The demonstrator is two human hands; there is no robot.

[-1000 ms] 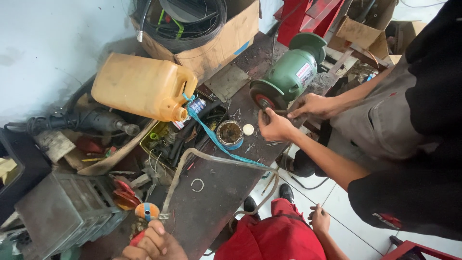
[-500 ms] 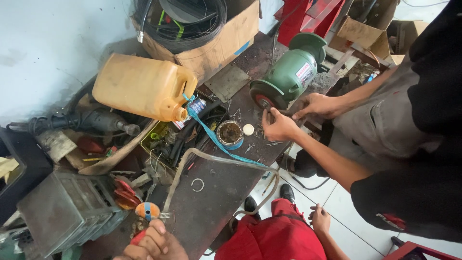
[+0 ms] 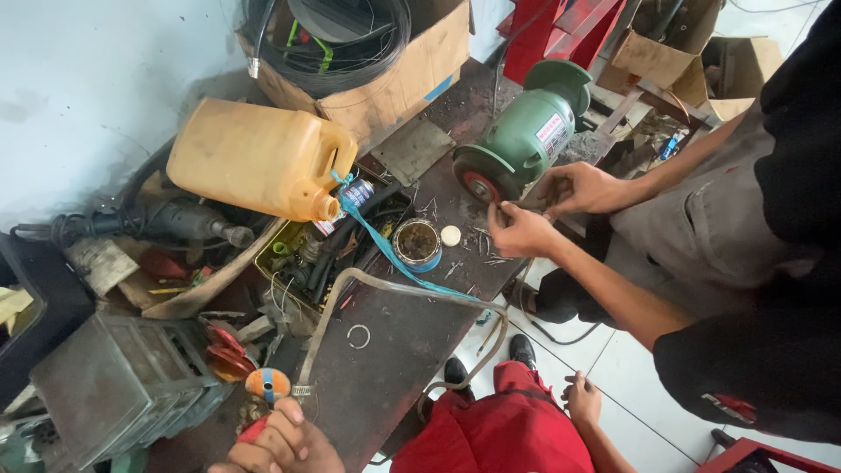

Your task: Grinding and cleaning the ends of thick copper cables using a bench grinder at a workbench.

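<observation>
Across the last second little has changed on the bench point(image 3: 394, 368): the green grinder point(image 3: 526, 131) stands where it stood at the far edge, and both hands are kept at its wheel point(image 3: 477, 182), so the work there is judged to be still under way. The left hand point(image 3: 524, 232) has been eased slightly closer to the wheel, fingertips just beside its rim. The right hand point(image 3: 583, 188) is held near behind it, close to the grinder body. Both grips are narrow, fingers curled and pinched together; whether a small part is held between them cannot be told. A co-worker's hand point(image 3: 280, 442) is seen at the near edge, closed on an orange and blue disc point(image 3: 268, 384).
</observation>
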